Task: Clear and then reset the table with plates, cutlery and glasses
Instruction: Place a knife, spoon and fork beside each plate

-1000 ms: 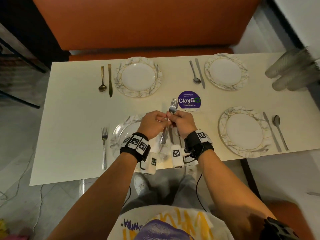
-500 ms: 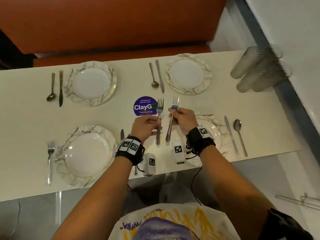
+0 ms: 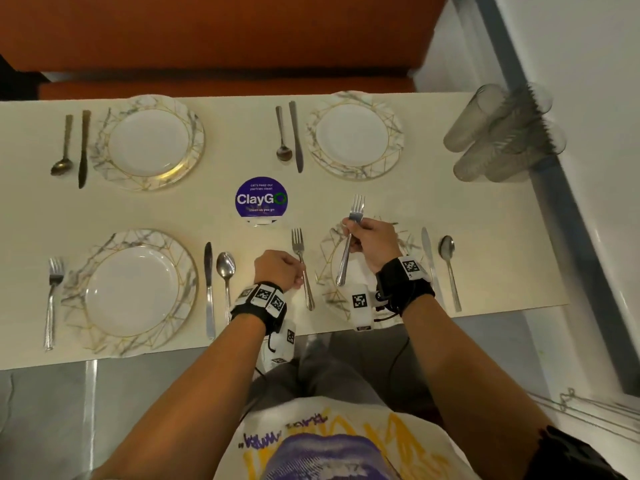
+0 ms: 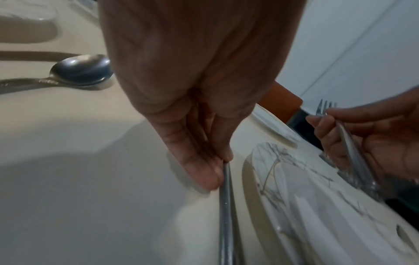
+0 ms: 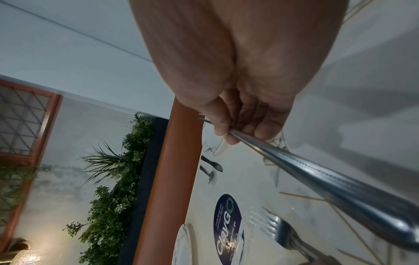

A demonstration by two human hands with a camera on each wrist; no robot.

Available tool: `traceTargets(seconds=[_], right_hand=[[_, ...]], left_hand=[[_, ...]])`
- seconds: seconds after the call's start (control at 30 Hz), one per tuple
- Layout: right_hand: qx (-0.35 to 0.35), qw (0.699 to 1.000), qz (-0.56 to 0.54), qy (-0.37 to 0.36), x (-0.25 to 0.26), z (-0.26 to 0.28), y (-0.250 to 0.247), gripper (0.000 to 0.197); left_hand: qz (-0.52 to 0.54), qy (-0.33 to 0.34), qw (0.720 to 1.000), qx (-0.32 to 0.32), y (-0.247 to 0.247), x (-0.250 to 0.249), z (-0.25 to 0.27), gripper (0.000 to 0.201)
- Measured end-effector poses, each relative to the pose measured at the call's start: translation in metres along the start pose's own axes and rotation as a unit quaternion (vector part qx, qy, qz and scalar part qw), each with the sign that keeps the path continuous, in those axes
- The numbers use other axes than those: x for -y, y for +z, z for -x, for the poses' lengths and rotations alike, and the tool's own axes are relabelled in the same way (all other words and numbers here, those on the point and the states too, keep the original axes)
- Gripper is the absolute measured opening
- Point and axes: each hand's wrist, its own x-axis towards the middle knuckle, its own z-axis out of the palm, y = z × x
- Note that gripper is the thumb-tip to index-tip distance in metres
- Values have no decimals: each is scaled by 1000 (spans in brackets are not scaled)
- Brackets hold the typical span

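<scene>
Now the left hand pinches a fork lying on the counter, at nine o'clock of the near plate; it should lie parallel. The right hand grips a second fork above that plate.

Bare cream tabletop opens between my right-hand marbled gold-lined plate and the clear ribbed tumblers; the purple round ClayGo sticker lies flat.
</scene>
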Motion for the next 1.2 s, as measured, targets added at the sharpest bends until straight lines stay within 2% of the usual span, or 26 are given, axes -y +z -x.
traceTargets(seconds=[0.17, 0.33, 0.43, 0.7, 1.03, 1.1, 1.2], right_hand=[[1, 1000, -21, 2, -9, 9, 2, 7], [10, 1000, -17, -1, -14, 19, 4, 19], [6, 1000, -20, 4, -15, 22, 6, 18], [-5, 1000, -20, 9, -14, 26, 9, 17], [-11, 1000, -16, 10, -22, 30, 10, 19], [-11, 1000, -22, 13, -21, 32, 12, 19], [-12, 1000, -26, 11, -17, 36, 15, 17]], left_hand=[[-22, 19, 1000, -7, 1, 0, 4, 13], [-17, 29, 999, -11, 3, 5, 10, 11], [-22, 35, 999, -11, 2, 9, 11, 11], [-21, 29, 999, -2, 3, 15, 14, 16], [-9, 32, 999, 5, -1, 20, 19, 10], [-32, 37, 999, 4, -4, 22, 17, 18], [-106, 77, 991, -38, -12, 19, 15, 42]])
